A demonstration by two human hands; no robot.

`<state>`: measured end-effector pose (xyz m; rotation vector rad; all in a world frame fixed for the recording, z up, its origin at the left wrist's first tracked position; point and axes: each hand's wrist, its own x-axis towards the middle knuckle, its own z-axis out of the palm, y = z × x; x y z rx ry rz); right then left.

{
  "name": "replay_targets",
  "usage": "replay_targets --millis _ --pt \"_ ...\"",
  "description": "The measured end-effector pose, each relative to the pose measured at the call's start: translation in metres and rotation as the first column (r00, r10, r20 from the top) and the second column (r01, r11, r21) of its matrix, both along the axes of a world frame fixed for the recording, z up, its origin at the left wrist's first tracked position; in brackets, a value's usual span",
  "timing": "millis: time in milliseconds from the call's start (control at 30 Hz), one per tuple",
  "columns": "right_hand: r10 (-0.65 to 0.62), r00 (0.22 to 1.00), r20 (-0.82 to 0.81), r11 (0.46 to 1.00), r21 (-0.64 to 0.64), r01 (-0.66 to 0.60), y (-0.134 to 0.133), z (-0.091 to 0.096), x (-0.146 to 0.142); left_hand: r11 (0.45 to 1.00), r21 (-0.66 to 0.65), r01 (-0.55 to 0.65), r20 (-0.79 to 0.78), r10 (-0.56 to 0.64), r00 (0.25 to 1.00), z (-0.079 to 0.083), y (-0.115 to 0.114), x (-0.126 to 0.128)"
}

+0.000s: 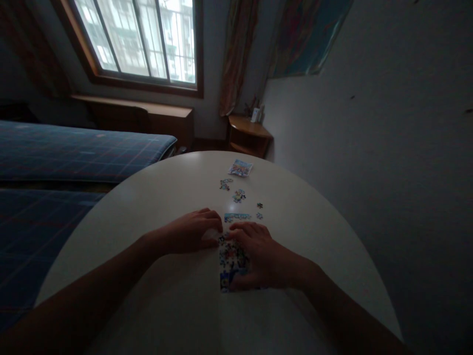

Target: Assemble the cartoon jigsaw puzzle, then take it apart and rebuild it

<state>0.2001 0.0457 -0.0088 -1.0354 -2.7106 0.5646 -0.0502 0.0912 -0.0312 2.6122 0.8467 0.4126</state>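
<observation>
A partly built jigsaw puzzle (229, 264) lies on the round white table (177, 197) in front of me. My right hand (260, 259) rests flat over its right side, fingers stretched toward the top edge. My left hand (192, 231) lies beside the puzzle's upper left corner, fingers curled down onto the table; what is under the fingertips is hidden. A short joined strip of pieces (237, 217) sits just beyond both hands.
Loose puzzle pieces (238, 195) and smaller bits (225, 184) are scattered farther out, with a small picture card (240, 168) near the far edge. A blue plaid bed (74, 150) stands to the left, a wooden corner shelf (248, 133) beyond, a wall to the right.
</observation>
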Motion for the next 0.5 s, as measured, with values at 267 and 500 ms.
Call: replay_targets --millis 267,500 --pt "0.034 0.998 0.044 0.999 -0.022 -0.033 -0.0085 -0.0058 -0.0032 1.0 -0.002 0.0 0.002 0.0 1.0 0.001 -0.0011 0.0013" --pt "0.018 0.999 0.049 1.0 0.001 -0.018 -0.0072 -0.0015 0.0041 1.0 0.01 -0.003 -0.005 0.003 1.0 0.0011 -0.0006 0.0001"
